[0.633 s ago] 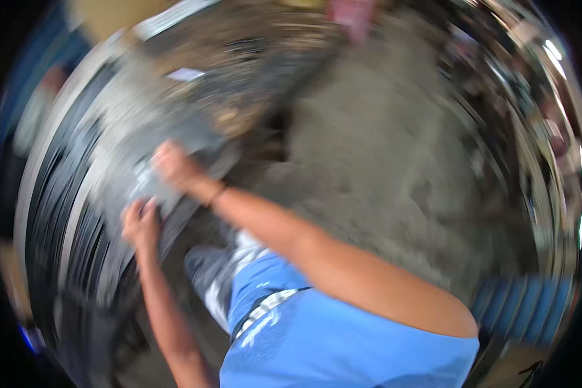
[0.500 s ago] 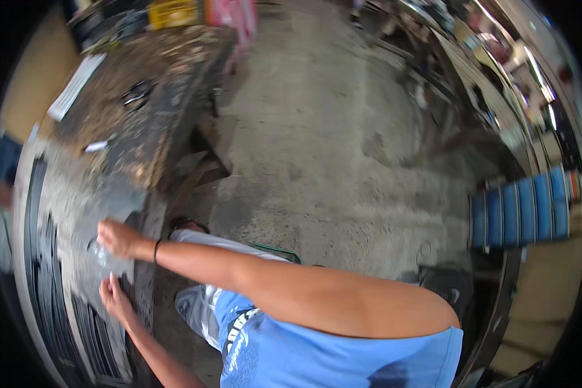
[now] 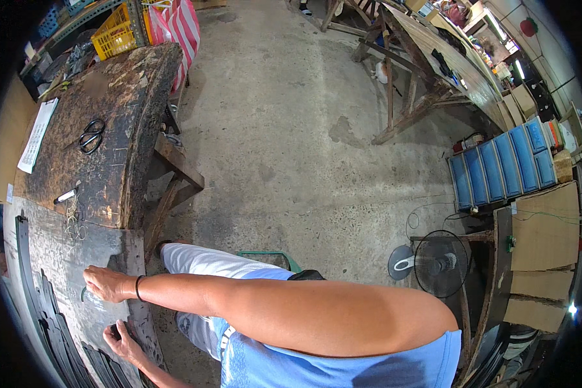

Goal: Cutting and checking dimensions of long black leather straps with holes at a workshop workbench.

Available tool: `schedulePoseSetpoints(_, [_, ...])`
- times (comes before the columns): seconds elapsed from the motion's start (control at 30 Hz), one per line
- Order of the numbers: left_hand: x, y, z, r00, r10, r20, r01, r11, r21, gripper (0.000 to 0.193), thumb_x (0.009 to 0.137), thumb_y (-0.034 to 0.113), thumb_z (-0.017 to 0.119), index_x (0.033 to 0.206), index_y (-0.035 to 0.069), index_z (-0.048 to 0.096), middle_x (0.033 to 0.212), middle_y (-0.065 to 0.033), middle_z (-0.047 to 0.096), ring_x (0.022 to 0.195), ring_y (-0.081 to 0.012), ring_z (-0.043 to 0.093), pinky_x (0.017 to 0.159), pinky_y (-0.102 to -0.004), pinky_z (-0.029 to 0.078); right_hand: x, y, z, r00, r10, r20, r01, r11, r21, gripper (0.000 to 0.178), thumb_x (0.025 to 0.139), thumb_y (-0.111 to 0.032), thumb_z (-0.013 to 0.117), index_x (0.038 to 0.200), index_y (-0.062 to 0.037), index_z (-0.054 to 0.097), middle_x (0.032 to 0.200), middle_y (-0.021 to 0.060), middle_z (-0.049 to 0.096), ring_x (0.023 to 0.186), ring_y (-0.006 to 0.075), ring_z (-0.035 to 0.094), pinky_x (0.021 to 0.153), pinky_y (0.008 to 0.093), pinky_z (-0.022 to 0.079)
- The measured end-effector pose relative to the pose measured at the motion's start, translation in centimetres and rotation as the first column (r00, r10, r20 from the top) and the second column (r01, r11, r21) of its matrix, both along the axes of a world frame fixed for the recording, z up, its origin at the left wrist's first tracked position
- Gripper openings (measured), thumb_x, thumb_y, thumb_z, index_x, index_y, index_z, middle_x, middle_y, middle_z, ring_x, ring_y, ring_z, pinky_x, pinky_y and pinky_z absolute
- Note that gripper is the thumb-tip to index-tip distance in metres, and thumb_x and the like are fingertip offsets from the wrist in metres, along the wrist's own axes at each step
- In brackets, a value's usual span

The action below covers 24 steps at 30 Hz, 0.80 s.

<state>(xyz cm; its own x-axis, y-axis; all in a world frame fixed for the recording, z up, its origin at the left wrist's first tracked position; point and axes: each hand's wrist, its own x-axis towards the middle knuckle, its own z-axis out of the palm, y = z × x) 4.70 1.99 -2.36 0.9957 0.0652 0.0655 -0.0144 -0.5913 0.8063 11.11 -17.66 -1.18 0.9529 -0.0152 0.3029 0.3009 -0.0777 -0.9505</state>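
My right hand (image 3: 107, 284), with a dark band on its wrist, is closed low over the grey worktop (image 3: 100, 246). Its fingers are bent together and hide whatever they grip; a small dark curved piece (image 3: 83, 295) shows beside the fingertips. Nearer to me, my left hand (image 3: 124, 344) pinches a small black piece (image 3: 115, 332) between thumb and fingers. To the left of both hands, long thin black strips (image 3: 55, 317) lie bunched along the worktop. A tangle of thin string (image 3: 75, 223) lies on the surface beyond my right hand.
Black-handled scissors (image 3: 91, 137), a marker (image 3: 66, 195) and a white sheet (image 3: 39, 136) lie on the worn wooden bench (image 3: 119, 84). Behind are a yellow crate (image 3: 114, 33) and a pink-striped bag (image 3: 180, 39). On the right stand blue drawers (image 3: 502, 169) and a fan (image 3: 441, 264).
The view has turned, so the bench and hands sit lower and slightly farther left, and the blur has cleared. A black piece now shows in my left hand.
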Motion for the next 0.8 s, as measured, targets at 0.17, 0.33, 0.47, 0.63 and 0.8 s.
schedulePoseSetpoints(0.17, [-3.2,3.2,2.2,0.959,0.187,0.214,-0.160,0.978,-0.135,0.026,0.089,0.015,0.069,0.106,-0.002,0.059,0.093,-0.0063,0.056,0.081,-0.0169,0.055,0.077,-0.0328,0.050,1.0,6.7,-0.8,0.967,0.058,0.249,-0.099,0.982,0.158,0.016,0.088,-0.017,0.052,0.081,-0.0021,0.052,0.087,0.0153,0.053,0.088,0.0323,0.052,0.081,0.0429,0.043])
schedulePoseSetpoints(0.33, [-1.3,-1.2,-0.8,0.850,-0.054,0.524,-0.165,0.917,0.362,0.025,0.078,0.024,0.072,0.097,0.007,0.069,0.091,-0.0125,0.067,0.083,-0.0301,0.063,0.074,-0.0396,0.050,1.5,1.4,-4.9,0.837,-0.154,0.526,0.415,0.804,-0.426,0.021,0.075,-0.015,0.061,0.093,-0.0044,0.061,0.086,0.0101,0.059,0.090,0.0276,0.057,0.082,0.0402,0.048])
schedulePoseSetpoints(0.47, [-4.2,-0.9,1.2,0.861,-0.008,0.509,-0.188,0.924,0.334,0.030,0.077,0.030,0.074,0.094,0.007,0.065,0.087,-0.0131,0.062,0.082,-0.0330,0.061,0.071,-0.0422,0.049,-1.2,1.8,-0.8,0.955,0.215,-0.206,-0.150,0.945,0.290,0.010,0.097,-0.019,0.052,0.096,-0.0091,0.051,0.084,0.0064,0.056,0.064,0.0154,0.058,0.054,0.0301,0.053])
schedulePoseSetpoints(0.63, [-8.0,-0.1,4.4,0.920,-0.121,0.373,-0.162,0.747,0.644,0.059,0.070,0.045,0.078,0.115,0.012,0.059,0.089,-0.0101,0.059,0.089,-0.0276,0.061,0.075,-0.0403,0.048,0.3,-0.7,-0.6,0.966,0.189,-0.175,-0.126,0.939,0.321,0.013,0.100,-0.020,0.047,0.104,-0.0083,0.046,0.091,0.0078,0.057,0.059,0.0102,0.055,0.048,0.0265,0.052])
schedulePoseSetpoints(0.8, [-13.3,9.2,4.0,0.957,-0.086,0.276,-0.169,0.609,0.775,0.046,0.069,0.031,0.075,0.109,0.015,0.059,0.087,-0.0052,0.059,0.088,-0.0255,0.062,0.073,-0.0391,0.048,0.8,-0.6,-0.4,0.973,0.191,-0.132,-0.151,0.952,0.266,0.020,0.101,-0.024,0.045,0.103,-0.0047,0.048,0.091,0.0071,0.056,0.063,0.0110,0.056,0.051,0.0268,0.053])
